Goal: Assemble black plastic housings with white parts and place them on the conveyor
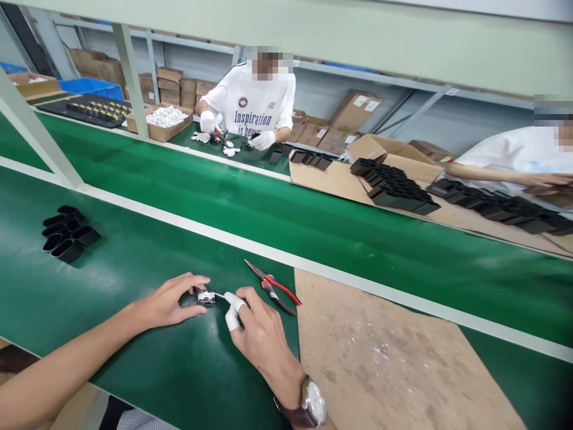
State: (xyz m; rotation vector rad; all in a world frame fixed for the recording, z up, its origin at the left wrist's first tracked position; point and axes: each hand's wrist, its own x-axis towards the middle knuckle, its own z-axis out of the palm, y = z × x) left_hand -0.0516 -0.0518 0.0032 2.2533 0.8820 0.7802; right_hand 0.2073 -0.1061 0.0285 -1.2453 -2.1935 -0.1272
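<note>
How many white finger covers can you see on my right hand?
2 on your right hand: one finger cover on the thumb, another on the finger just above it. Other fingertips are hidden.

Two white finger covers on the right hand, plus a silver, brown-strapped watch. The clothing, barely glimpsed, looks grey-striped.

Looks like a factory assembly line: long green belt, co-worker opposite, metal racking, cartons, rowed black housings.
</note>
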